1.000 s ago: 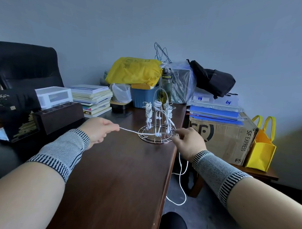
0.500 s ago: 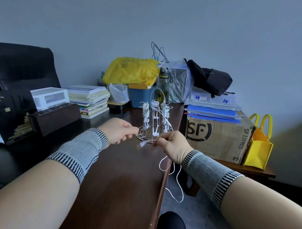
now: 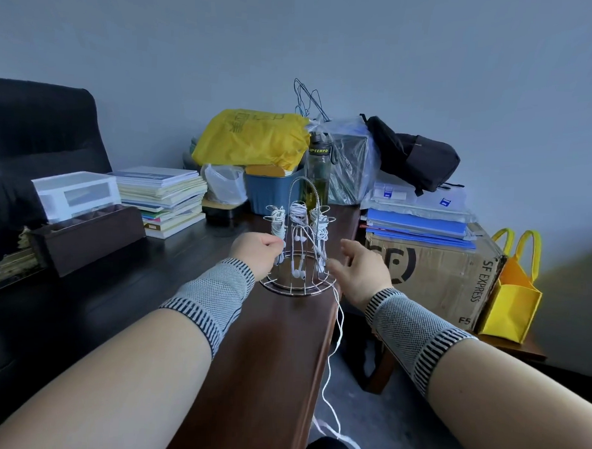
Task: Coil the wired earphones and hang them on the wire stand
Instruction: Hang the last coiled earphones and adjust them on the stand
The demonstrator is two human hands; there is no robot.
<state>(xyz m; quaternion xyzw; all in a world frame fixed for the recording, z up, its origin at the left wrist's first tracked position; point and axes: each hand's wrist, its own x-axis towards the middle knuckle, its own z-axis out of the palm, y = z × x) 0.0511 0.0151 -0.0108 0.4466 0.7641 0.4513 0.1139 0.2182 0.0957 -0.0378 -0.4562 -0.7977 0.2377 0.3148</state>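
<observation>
The wire stand (image 3: 296,286) sits at the right edge of the dark wooden table (image 3: 249,374), with several coiled white earphones (image 3: 277,223) hanging from its hooks. My left hand (image 3: 256,254) is at the stand's left side, fingers curled around one end of a loose white earphone cable (image 3: 337,321). This cable arcs across the stand, passes the thumb of my right hand (image 3: 362,268), then drops over the table edge to the floor. My right hand is at the stand's right side with its fingers spread and straight.
Behind the stand are a blue bin (image 3: 272,190), a bottle (image 3: 318,171), a yellow bag (image 3: 250,138) and stacked books (image 3: 161,199). A dark wooden box (image 3: 86,237) lies at left. A cardboard box (image 3: 434,272) and yellow tote (image 3: 510,299) stand right of the table.
Both hands have moved forward to the two sides of the stand. My right hand has opened its fingers, and the cable now lies across the stand instead of stretched between the hands.
</observation>
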